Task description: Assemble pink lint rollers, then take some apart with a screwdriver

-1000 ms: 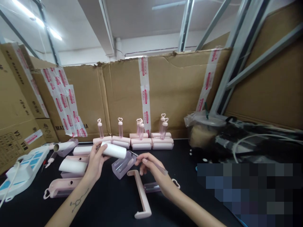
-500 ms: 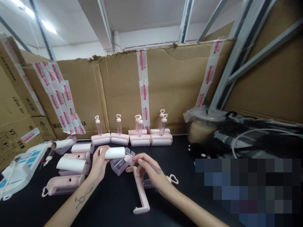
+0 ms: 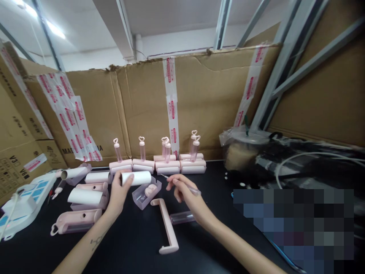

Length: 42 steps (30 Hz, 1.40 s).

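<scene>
My left hand [image 3: 121, 193] is closed round a white lint-roller roll [image 3: 139, 178], held level above the table. Just beneath the roll's right end sits a clear lilac plastic cover [image 3: 140, 198] with a pale pink piece [image 3: 150, 189] in it. In my right hand [image 3: 185, 194] is a slim screwdriver [image 3: 164, 176], its metal tip pointing left and its translucent handle [image 3: 194, 190] showing behind the fingers. The tip is apart from the roll. Below the hands lies a pink roller frame [image 3: 168, 228], beside a clear tube handle [image 3: 181, 217] partly hidden by my right wrist.
Several pink lint rollers [image 3: 168, 166] with upright handles line the cardboard wall [image 3: 148, 110]. More roller parts [image 3: 85, 196] lie at left, near a white power strip [image 3: 34, 201]. A bagged drink cup [image 3: 242, 148] and black plastic stand at right.
My right hand has drawn the screwdriver up and right, away from the cover and the roll's end. The roll in my left hand has risen slightly. The pink piece in the cover shows more fully.
</scene>
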Motion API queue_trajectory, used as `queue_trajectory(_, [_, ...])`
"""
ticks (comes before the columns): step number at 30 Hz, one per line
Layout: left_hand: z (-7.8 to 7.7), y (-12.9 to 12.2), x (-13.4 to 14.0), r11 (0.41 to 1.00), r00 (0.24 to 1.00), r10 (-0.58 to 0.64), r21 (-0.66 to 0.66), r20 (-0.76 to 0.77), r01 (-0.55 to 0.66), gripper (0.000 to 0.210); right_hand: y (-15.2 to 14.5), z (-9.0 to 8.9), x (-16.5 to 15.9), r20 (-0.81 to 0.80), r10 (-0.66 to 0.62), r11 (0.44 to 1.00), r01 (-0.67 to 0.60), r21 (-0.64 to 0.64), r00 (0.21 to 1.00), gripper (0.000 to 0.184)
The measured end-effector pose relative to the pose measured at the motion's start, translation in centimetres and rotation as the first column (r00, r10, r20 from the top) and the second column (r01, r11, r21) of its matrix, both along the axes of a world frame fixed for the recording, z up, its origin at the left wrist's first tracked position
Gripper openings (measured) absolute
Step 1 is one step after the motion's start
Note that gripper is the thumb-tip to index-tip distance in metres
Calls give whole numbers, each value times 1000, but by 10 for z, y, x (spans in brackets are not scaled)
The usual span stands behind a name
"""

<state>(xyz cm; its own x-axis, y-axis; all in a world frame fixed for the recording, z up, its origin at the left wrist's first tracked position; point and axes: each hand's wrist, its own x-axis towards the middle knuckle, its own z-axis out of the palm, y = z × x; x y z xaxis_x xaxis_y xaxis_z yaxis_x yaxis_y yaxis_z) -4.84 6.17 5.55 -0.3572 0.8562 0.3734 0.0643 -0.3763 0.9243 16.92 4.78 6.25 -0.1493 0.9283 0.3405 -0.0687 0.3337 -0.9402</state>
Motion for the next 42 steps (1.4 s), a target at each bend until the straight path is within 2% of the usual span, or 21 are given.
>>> queue_trajectory(4, [-8,-7,15,972,935,-229,-14,-270,234,27,-3,15,14,22,-57,997,56,61,998,21])
queue_trajectory(7, [-14,-9,14,962,771,-245,-46,-587,270,32,-5,27,29,240,31,995,-53,85,970,24])
queue_trajectory(9, [-17,-7,10,963,659,-229,-67,-717,262,39,-7,31,39,482,97,977,-177,123,871,26])
queue_trajectory(11, [-20,-5,6,952,632,-265,-94,-728,291,43,-7,29,46,711,94,941,-296,165,696,23])
queue_trajectory(14, [-24,1,3,927,665,-332,-102,-669,360,47,-4,16,49,899,65,900,-414,134,433,25])
queue_trajectory(16, [-25,5,1,946,727,-278,-49,-628,320,58,-3,9,49,935,72,906,-415,85,348,31])
queue_trajectory(17, [-24,7,-1,966,760,-202,0,-618,258,63,-3,8,50,936,77,912,-403,73,345,29])
queue_trajectory(19, [-19,7,-4,989,790,-23,103,-613,109,61,-4,14,54,907,97,917,-391,79,410,21])
queue_trajectory(21, [-12,1,-4,987,766,61,155,-640,51,37,-7,26,56,833,136,903,-412,118,537,13])
queue_trajectory(22, [-8,-4,-2,985,745,34,148,-666,87,25,-10,31,56,778,153,897,-417,150,610,10])
queue_trajectory(24, [-5,-17,7,965,696,-120,81,-708,248,18,-17,38,49,657,158,890,-394,228,737,8])
queue_trajectory(25, [-5,-25,14,938,680,-214,46,-702,343,26,-21,38,42,609,151,889,-377,262,779,7])
queue_trajectory(26, [-6,-32,21,910,696,-293,32,-655,414,45,-25,36,35,575,148,887,-366,283,804,7])
queue_trajectory(27, [-8,-39,28,896,729,-338,33,-595,443,60,-29,34,28,559,152,883,-366,293,815,8])
queue_trajectory(28, [-10,-45,34,890,756,-367,32,-542,455,58,-31,31,21,560,161,880,-376,292,813,11])
queue_trajectory(31, [-12,-54,42,887,815,-377,83,-439,454,35,-35,26,15,602,183,881,-402,251,777,26])
queue_trajectory(33, [-11,-56,38,885,819,-357,119,-450,451,26,-33,28,23,547,186,900,-365,238,816,37])
queue_trajectory(35, [-9,-57,31,888,801,-332,121,-498,443,20,-30,34,33,343,183,931,-274,240,921,49])
queue_trajectory(37, [-9,-57,27,892,768,-324,93,-552,443,12,-29,40,41,81,178,960,-191,204,981,52])
queue_trajectory(39, [-10,-58,28,890,736,-322,73,-596,449,9,-31,43,44,-86,205,972,-192,138,975,44])
queue_trajectory(42, [-7,-62,35,871,681,-352,41,-642,489,13,-38,41,40,-126,299,954,-293,60,946,43])
